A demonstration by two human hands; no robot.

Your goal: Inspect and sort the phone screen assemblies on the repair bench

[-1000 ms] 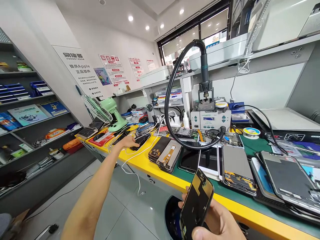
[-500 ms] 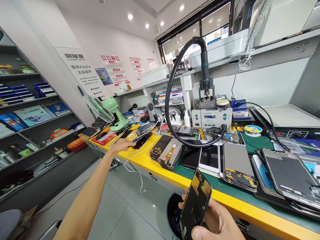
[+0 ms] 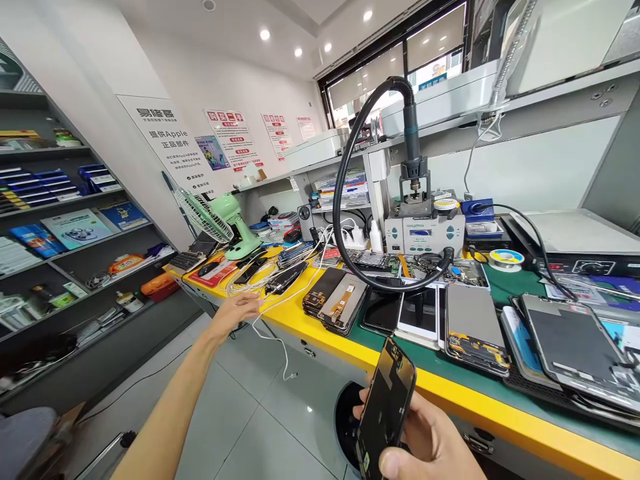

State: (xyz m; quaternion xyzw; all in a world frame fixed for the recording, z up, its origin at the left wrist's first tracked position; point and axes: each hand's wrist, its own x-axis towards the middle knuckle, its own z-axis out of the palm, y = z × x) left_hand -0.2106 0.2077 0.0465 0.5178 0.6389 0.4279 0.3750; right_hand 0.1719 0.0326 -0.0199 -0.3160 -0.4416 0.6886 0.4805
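Reaching over the yellow bench edge (image 3: 320, 334), the left hand (image 3: 234, 315) was nearest the dark phone part (image 3: 287, 278), just beyond and right of its fingertips, long axis slanting away; whether they pinched anything, I couldn't tell. The right hand (image 3: 434, 437) clamped the black screen panel (image 3: 384, 407), which rose tilted from that grip.

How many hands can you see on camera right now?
2: the left hand is by the yellow bench edge, and the right hand is at the bottom, holding a screen that hides part of it. No others show.
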